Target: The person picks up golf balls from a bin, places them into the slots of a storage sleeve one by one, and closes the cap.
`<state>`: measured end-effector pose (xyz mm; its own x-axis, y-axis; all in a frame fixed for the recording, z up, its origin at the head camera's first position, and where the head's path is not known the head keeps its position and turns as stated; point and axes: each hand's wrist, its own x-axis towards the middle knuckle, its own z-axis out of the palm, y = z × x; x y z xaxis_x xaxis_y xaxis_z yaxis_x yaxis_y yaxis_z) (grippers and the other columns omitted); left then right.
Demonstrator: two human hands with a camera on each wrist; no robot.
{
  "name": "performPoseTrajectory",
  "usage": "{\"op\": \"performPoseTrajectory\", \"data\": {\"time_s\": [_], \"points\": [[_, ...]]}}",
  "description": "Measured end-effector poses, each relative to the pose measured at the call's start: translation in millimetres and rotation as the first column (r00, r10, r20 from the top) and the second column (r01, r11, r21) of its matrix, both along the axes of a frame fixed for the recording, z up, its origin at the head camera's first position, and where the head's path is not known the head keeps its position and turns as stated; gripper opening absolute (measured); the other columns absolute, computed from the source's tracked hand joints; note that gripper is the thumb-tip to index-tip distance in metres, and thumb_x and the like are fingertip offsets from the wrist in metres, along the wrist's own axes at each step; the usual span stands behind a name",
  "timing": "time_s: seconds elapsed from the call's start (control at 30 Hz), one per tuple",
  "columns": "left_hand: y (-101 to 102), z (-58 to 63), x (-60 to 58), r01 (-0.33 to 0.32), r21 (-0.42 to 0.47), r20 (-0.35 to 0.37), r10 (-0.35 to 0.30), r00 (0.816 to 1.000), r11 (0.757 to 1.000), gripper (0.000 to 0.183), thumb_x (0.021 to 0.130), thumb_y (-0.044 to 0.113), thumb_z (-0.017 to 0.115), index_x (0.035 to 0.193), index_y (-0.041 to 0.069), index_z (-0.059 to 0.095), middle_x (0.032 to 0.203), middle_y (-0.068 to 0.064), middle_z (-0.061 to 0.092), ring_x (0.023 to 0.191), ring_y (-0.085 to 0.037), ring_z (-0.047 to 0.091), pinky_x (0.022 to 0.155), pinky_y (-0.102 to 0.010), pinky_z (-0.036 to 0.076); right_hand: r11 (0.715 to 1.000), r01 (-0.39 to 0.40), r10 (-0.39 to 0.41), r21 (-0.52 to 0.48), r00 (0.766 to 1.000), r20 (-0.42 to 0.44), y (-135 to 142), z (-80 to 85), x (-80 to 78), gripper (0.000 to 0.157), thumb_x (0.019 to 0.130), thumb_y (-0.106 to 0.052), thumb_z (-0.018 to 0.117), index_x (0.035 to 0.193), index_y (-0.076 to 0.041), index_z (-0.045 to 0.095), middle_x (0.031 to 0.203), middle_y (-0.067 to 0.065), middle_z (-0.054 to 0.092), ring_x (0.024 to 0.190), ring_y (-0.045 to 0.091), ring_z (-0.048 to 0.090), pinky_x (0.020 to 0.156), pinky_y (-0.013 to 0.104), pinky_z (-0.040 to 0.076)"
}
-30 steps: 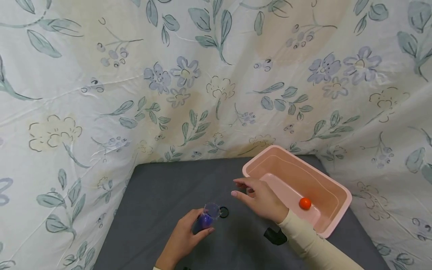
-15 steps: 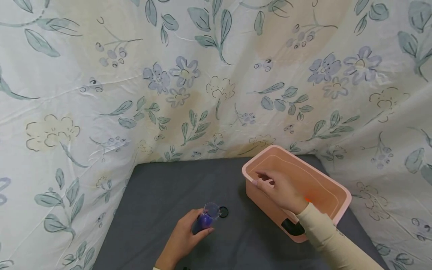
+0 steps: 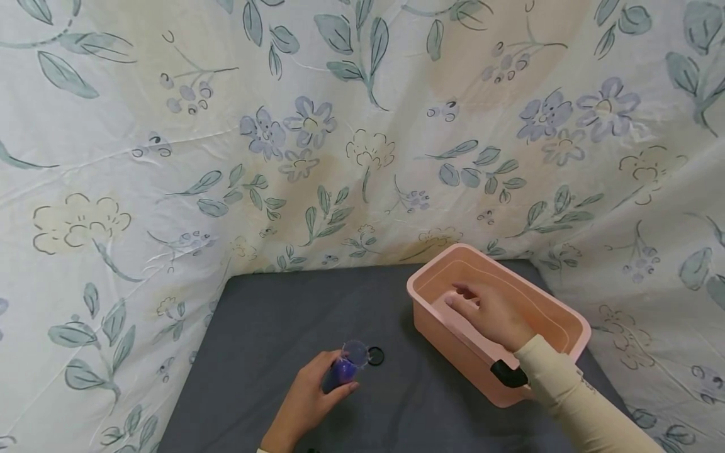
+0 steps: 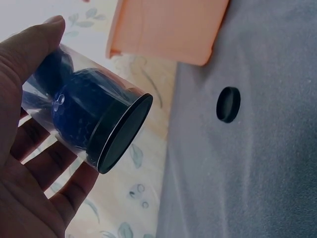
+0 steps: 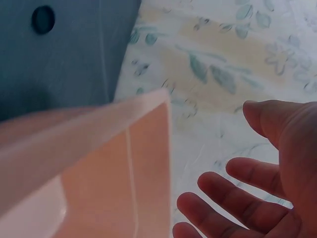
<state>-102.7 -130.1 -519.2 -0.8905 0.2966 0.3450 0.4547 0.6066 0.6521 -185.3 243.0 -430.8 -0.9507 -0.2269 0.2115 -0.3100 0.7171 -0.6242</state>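
Your left hand (image 3: pixel 310 387) is to the left of the pink tub (image 3: pixel 450 357), its thumb and fingers curled round a clear tube (image 3: pixel 348 363). You are holding that tube aslant; in the head view, its transparent end points away from you and toward the tub's side. Inside it sit dark blue balls (image 4: pixel 81 111) with dimpled surfaces, at least two of them, and the left wrist view shows a dark end cap (image 4: pixel 126 133) fitted on the end facing that camera. A loose cap (image 4: pixel 229 104), black and round, lies on the desk (image 3: pixel 294 314) to the left of the tub, in the gap between it and your tube. Your right hand (image 3: pixel 487 314) appears over the tub's opening in the head view, holding nothing that you can see; the right wrist view shows its thumb standing wide of the loosely bent fingers. The cream sleeve (image 3: pixel 591 393) of that arm crosses the tub's near right rim, and a black piece (image 3: pixel 508 374) shows under your wrist, in front of the tub's wall. Behind the tub hangs a floral cloth (image 3: pixel 340 207), pale with blue flowers and green leaves.
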Motion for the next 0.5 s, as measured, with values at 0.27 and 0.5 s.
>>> {"op": "performPoseTrajectory", "data": {"time_s": [0.27, 0.5], "points": [[-1.6, -0.7, 1.2, 0.007, 0.01, 0.018, -0.007, 1.0, 1.0, 0.048, 0.081, 0.055, 0.07, 0.121, 0.032, 0.058, 0.112, 0.022, 0.059, 0.097, 0.003, 0.058, 0.083, -0.032, 0.055, 0.997, 0.059, -0.061, 0.051, 0.997, 0.041, 18.7, -16.9, -11.6, 0.061, 0.091, -0.054, 0.059, 0.133, -0.009, 0.057, 0.126, 0.017, 0.062, 0.105, 0.034, 0.064, 0.086, 0.05, 0.053], [-3.6, -2.2, 2.3, 0.001, 0.002, 0.019, -0.001, 1.0, 1.0, 0.047, 0.08, 0.057, 0.069, 0.121, 0.037, 0.056, 0.112, 0.023, 0.058, 0.097, 0.004, 0.058, 0.083, -0.03, 0.054, 0.982, 0.121, -0.14, 0.145, 0.981, 0.13, 34.6, -30.4, -23.5, 0.072, 0.088, -0.062, 0.056, 0.133, -0.005, 0.056, 0.125, 0.018, 0.062, 0.102, 0.03, 0.062, 0.083, 0.046, 0.055]]}}
